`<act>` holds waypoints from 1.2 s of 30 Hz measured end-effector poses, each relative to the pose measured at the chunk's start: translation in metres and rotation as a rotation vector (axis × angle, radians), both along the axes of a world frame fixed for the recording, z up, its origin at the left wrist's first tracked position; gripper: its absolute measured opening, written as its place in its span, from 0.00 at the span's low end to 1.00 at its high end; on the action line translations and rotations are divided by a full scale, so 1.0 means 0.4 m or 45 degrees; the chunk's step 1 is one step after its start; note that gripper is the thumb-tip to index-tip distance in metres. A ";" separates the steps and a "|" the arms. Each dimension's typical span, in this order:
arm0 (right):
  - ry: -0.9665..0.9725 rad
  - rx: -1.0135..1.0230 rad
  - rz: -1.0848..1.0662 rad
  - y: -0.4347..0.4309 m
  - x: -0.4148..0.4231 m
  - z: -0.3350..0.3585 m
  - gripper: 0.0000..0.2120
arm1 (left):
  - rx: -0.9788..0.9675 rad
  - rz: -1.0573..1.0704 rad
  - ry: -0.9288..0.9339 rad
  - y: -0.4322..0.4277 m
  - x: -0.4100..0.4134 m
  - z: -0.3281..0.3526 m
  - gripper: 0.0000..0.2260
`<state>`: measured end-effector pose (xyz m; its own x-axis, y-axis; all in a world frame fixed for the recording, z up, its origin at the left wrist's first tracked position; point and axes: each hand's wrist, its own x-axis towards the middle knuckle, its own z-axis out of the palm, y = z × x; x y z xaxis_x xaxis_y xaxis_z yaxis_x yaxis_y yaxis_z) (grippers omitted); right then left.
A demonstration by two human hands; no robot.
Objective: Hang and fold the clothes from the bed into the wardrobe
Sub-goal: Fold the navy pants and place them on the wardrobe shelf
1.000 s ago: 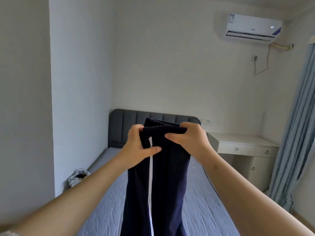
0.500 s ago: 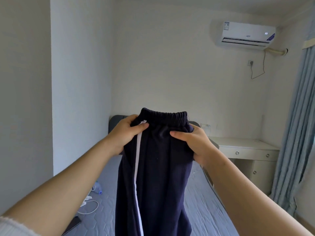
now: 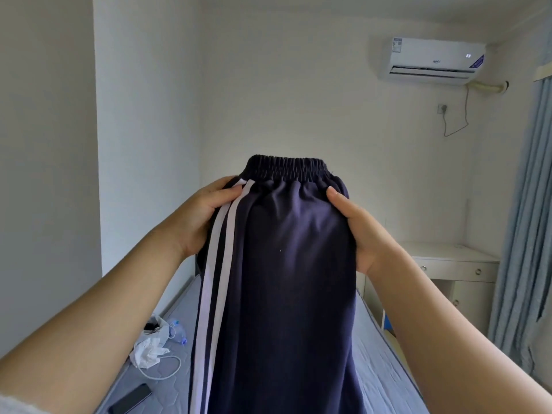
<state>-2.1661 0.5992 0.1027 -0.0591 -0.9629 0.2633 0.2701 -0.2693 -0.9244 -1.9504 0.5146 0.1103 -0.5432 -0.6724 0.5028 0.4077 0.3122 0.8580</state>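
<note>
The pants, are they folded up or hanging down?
Hanging down. Both hands, left and right, hold the pants by the waist, legs dangling.

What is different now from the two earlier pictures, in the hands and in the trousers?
The left hand and right hand moved apart, from the top of the waistband to the two sides just below it. The navy trousers now hang spread wider, with both white stripes showing. Unchanged: both hands grip the trousers, held up over the bed.

The trousers (image 3: 286, 294) run off the bottom edge, legs unseen, and hide the bed's (image 3: 385, 369) middle and headboard. The fingers of the left hand (image 3: 200, 216) and right hand (image 3: 358, 231) disappear behind the fabric. The phone (image 3: 130, 398) near the bed's left edge is partly cut off.
</note>
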 end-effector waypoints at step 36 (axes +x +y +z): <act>0.596 -0.059 -0.873 -0.335 -0.060 -0.028 0.13 | 0.171 0.680 -0.384 -0.299 -0.136 0.007 0.11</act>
